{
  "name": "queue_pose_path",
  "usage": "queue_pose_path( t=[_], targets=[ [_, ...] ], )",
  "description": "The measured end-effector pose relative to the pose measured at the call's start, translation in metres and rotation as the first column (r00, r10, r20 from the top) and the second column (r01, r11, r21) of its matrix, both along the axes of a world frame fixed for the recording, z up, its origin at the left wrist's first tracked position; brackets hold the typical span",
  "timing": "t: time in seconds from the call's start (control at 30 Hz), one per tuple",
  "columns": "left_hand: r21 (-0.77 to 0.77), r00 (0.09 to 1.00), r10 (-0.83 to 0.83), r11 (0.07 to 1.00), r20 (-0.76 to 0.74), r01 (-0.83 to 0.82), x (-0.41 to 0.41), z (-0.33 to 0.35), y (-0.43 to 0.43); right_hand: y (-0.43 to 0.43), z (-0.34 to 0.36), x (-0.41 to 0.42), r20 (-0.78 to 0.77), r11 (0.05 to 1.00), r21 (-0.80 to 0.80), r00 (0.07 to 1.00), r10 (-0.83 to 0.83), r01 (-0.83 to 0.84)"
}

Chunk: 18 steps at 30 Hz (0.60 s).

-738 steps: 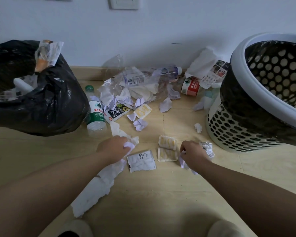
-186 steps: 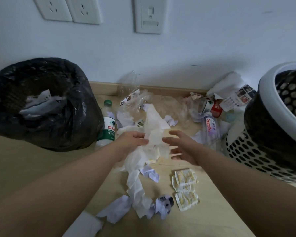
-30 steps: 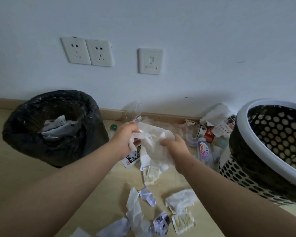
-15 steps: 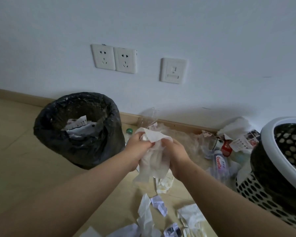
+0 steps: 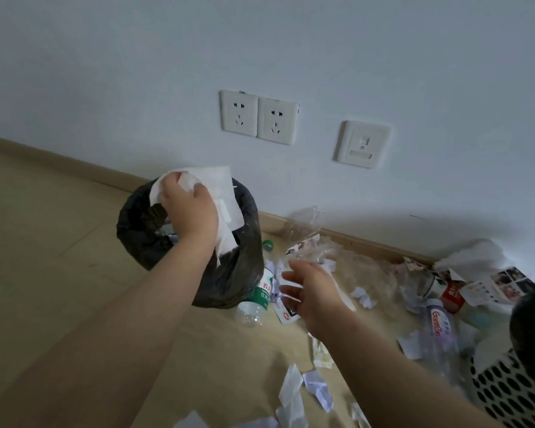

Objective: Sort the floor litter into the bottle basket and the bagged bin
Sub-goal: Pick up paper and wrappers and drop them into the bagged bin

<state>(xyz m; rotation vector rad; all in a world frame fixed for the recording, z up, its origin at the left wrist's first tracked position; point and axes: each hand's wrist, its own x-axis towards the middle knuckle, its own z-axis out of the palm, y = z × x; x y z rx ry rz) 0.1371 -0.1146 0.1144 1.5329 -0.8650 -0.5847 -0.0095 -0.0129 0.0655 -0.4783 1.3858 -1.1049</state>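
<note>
Tissue [image 5: 221, 193], a crumpled white wad, is being gripped by the left hand [image 5: 189, 211], whose fingers [image 5: 170, 186] are closing around it. The hand is hovering directly over the mouth of the bagged bin [image 5: 229, 273], which is lined with a black bag and is standing on the floor [image 5: 44, 242] at 10 o'clock, against the baseboard. Some paper is already lying inside the bin.

The right hand [image 5: 312, 291] is hanging empty at the centre, with its fingers [image 5: 291, 278] spreading apart and pointing toward 9 o'clock.

A water bottle [image 5: 257, 296] with a green label is lying on the floor, touching the bin's base at the bin's 4 o'clock side. Clear plastic wrap [image 5: 309, 233] is leaning against the baseboard at 12 o'clock. A second bottle [image 5: 439, 325], with a pale purple label, is lying at 3 o'clock, just beside the bottle basket [image 5: 501, 393]. The basket is sitting at 4 o'clock, cut off by the frame edge; its white perforated wall is showing.

Paper scraps [image 5: 291, 396] are scattered over the floor at 6 o'clock. Two wall sockets [image 5: 258, 117] are mounted above the bin.
</note>
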Motion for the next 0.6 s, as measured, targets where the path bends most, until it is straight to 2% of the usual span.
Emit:
queue_pose_path(
  t=[0.07,0.1,0.13,0.17,0.23,0.27,0.3,0.37,0.4,0.47,0.57,0.6],
  targets=[
    [0.187,0.994,-0.051,0.982,0.094,0.032,0.008,-0.011,-0.002,-0.004,0.003,0.014,0.021,0.999,-0.014,0.999,0.031,-0.031],
    [0.325,0.968,-0.156,0.942,0.195,0.086,0.01,-0.018,0.0,-0.005,0.003,0.018,0.03,0.999,-0.02,0.999,0.043,-0.042],
    [0.458,0.897,-0.3,0.88,0.326,0.127,0.012,-0.026,0.003,-0.005,0.003,0.024,0.034,0.998,-0.022,0.998,0.055,-0.055],
    [0.539,0.774,-0.425,0.832,0.469,0.131,0.014,-0.036,0.007,-0.006,0.002,0.027,0.034,0.998,-0.019,0.997,0.066,-0.065],
    [0.508,0.49,-0.496,0.853,0.717,0.121,0.018,-0.05,0.012,-0.006,-0.003,0.031,0.014,0.997,0.006,0.997,0.08,-0.08],
    [0.447,0.39,-0.459,0.885,0.798,0.127,0.02,-0.054,0.014,-0.006,-0.006,0.031,0.001,0.997,0.023,0.997,0.079,-0.079],
    [0.371,0.335,-0.398,0.917,0.854,0.146,0.021,-0.056,0.015,-0.006,-0.009,0.03,-0.005,0.997,0.039,0.998,0.07,-0.069],
    [0.205,0.3,-0.259,0.958,0.918,0.202,0.021,-0.058,0.017,-0.005,-0.014,0.026,-0.011,0.996,0.073,0.999,0.044,-0.043],
    [0.177,0.287,-0.235,0.961,0.929,0.214,0.02,-0.058,0.018,-0.004,-0.017,0.024,-0.02,0.995,0.094,0.999,0.033,-0.031],
    [0.307,0.279,-0.36,0.926,0.89,0.218,0.019,-0.056,0.02,-0.003,-0.021,0.019,-0.043,0.992,0.125,0.999,0.018,-0.013],
    [0.624,0.171,-0.654,0.756,0.737,0.197,0.019,-0.057,0.017,0.001,-0.023,0.013,-0.061,0.991,0.137,0.998,0.02,-0.011],
    [0.672,0.154,-0.699,0.714,0.698,0.195,0.02,-0.056,0.017,0.002,-0.023,0.011,-0.064,0.99,0.141,0.998,0.025,-0.016]
  ],
)
